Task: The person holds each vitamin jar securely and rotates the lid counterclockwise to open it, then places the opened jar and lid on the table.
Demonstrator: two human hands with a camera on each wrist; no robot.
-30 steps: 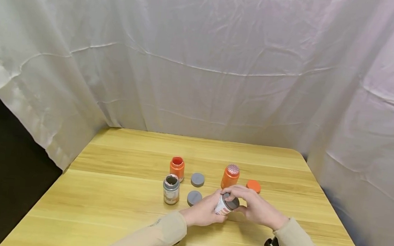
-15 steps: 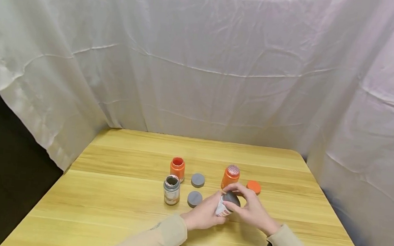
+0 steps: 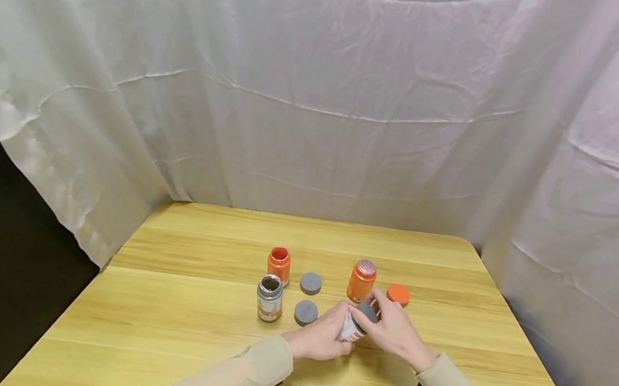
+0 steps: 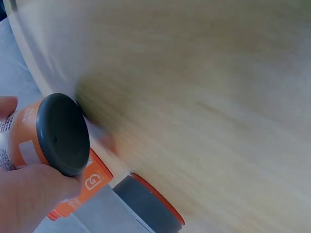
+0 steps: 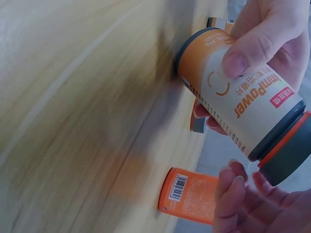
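My left hand point(image 3: 322, 334) grips the body of a tilted white and orange supplement bottle point(image 5: 243, 87), labelled "mmPower" in the right wrist view. Its dark base point(image 4: 63, 133) faces the left wrist camera. At the other end sits a dark grey bottle lid point(image 5: 289, 153) with an orange-red edge; it stands slightly askew against the dark neck. Around this lid, thumb and fingers of my right hand point(image 3: 399, 332) are curled in the head view. The right palm hides part of the lid's far side.
Just behind the hands stands an orange bottle point(image 3: 362, 282) with a foil-sealed top, an orange lid point(image 3: 398, 294) to its right. Further left are an uncapped orange bottle point(image 3: 279, 267), an uncapped grey bottle point(image 3: 269, 303) and two grey lids, one behind point(image 3: 310, 283) the other point(image 3: 306, 313).
My right hand has shifted its fingers around the lid, its wrist drawing slightly left. The left hand keeps the bottle in nearly the same place. Things on the table have not moved.
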